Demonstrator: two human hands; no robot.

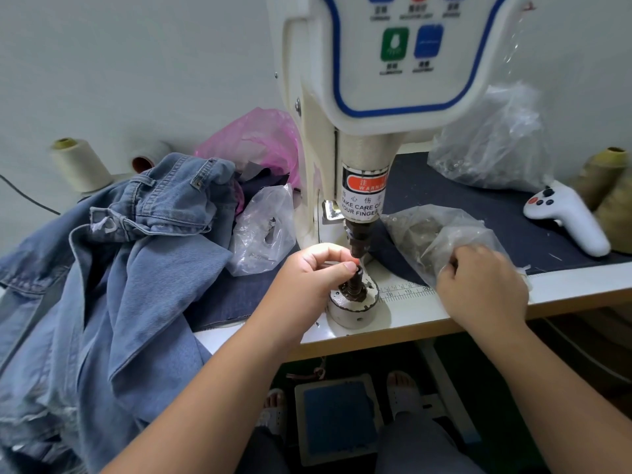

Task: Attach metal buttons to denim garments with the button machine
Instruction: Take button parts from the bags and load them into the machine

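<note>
The cream button machine (pixel 386 80) stands at the table's middle, its dark punch (pixel 357 239) hanging over the lower die (pixel 354 290). My left hand (pixel 314 271) is curled at the top of the die, thumb and fingers pinching a small dark part (pixel 357 270), too small to tell if it is a button. My right hand (pixel 482 289) reaches into a clear plastic bag of metal buttons (pixel 427 234) to the right of the die, fingers curled inside it. A heap of blue denim garments (pixel 130 254) lies to the left and hangs over the table's front edge.
Another clear bag (pixel 263 230) and a pink bag (pixel 260 138) lie behind the denim. A third clear bag (pixel 492 148) and a white handheld controller (pixel 567 217) sit at the right. Thread cones (pixel 80 164) stand by the wall. A foot pedal (pixel 337 417) lies under the table.
</note>
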